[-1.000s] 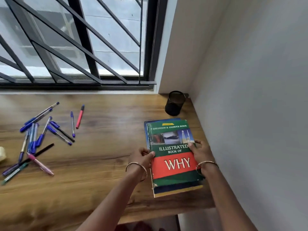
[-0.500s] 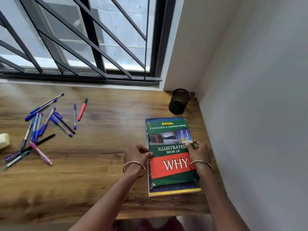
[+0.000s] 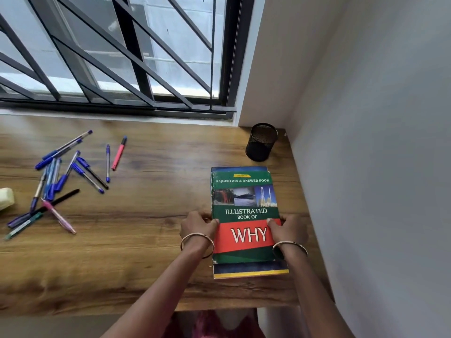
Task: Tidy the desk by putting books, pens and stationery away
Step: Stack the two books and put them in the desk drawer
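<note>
so, far left edge of the desk (image 3: pixel 151 191): a pale yellow lump (image 3: pixel 5 197), cut off by the frame, can't tell what it is. next to it, on the left part of the desk, a loose scatter of pens (image 3: pixel 56 176), mostly blue, some crossing each other, w/ a black one and a pink one lying across the near end of the heap. just right of the heap, apart from it, a blue pen (image 3: pixel 107 163) and a pink marker (image 3: pixel 118 153) lie side by side, not touching. on the right part of the desk, near the front edge, the left hand (image 3: pixel 197 224) grips the left edge of the green book (image 3: pixel 244 203), thumb on the cover, fingers curled at the side. green book lies flat, cover up, on top of a blue book (image 3: pixel 251 270) that pokes out at the near and far ends. right hand (image 3: pixel 290 230) grips the green book's right edge the same way, thumb on the red band. a bangle on each wrist. back right corner: black mesh pen cup (image 3: pixel 261 142), upright, just beyond the books, close to the wall.
</note>
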Demonstrator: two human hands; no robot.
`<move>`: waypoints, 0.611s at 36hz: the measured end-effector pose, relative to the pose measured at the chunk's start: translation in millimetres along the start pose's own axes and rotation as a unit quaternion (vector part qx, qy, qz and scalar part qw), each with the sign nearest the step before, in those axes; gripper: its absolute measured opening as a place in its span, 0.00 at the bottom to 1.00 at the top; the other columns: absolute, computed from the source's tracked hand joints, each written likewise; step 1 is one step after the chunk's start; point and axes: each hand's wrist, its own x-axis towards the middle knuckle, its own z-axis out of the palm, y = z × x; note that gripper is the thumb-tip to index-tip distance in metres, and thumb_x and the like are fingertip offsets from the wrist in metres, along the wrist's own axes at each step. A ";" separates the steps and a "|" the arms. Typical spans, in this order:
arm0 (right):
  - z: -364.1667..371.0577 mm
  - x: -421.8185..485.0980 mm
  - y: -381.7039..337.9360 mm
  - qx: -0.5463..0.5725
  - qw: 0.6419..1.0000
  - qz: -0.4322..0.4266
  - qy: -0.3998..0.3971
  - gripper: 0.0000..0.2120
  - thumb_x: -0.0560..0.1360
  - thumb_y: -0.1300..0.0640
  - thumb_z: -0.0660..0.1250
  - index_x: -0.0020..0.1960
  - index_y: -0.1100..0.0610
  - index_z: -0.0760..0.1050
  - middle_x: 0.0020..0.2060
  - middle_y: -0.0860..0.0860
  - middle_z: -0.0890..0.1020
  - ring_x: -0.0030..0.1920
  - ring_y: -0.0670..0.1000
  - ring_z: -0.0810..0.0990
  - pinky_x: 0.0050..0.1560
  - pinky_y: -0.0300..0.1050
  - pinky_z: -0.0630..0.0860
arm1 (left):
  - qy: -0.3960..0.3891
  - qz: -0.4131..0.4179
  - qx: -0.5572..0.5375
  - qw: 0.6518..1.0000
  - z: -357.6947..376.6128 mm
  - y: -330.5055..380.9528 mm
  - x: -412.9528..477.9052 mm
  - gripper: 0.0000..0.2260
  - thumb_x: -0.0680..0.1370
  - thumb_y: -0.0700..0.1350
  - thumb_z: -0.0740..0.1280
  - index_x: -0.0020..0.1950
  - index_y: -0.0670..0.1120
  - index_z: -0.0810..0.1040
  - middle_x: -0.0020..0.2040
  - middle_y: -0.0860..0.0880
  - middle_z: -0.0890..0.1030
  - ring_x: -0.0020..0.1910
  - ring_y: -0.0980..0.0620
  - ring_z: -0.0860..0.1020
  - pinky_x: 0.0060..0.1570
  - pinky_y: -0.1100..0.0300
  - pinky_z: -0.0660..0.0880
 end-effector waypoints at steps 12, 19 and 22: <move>3.1 -18.4 18.6 0.041 0.998 -0.039 0.003 0.15 0.69 0.50 0.72 0.53 0.56 0.83 0.45 0.55 0.85 0.48 0.57 0.82 0.51 0.51 0.79 | -0.040 0.014 -0.070 0.997 -2.6 -40.1 -5.0 0.11 0.67 0.55 0.72 0.45 0.52 0.86 0.38 0.50 0.86 0.39 0.49 0.84 0.44 0.51 0.82; 24.9 -139.3 35.0 0.091 0.950 -0.228 0.192 0.08 0.76 0.55 0.66 0.51 0.56 0.80 0.46 0.52 0.79 0.48 0.53 0.78 0.50 0.46 0.75 | -0.111 -0.035 -0.239 0.964 -43.3 -99.5 -67.4 0.03 0.76 0.41 0.70 0.44 0.42 0.83 0.39 0.44 0.84 0.33 0.53 0.81 0.38 0.57 0.80; 55.8 -196.1 50.3 0.128 0.951 -0.245 0.142 0.07 0.77 0.52 0.64 0.46 0.53 0.80 0.42 0.45 0.78 0.43 0.47 0.77 0.46 0.39 0.73 | -0.136 -0.049 -0.270 0.952 -61.3 -131.3 -95.4 0.06 0.76 0.37 0.68 0.41 0.40 0.82 0.35 0.45 0.83 0.31 0.54 0.80 0.32 0.61 0.79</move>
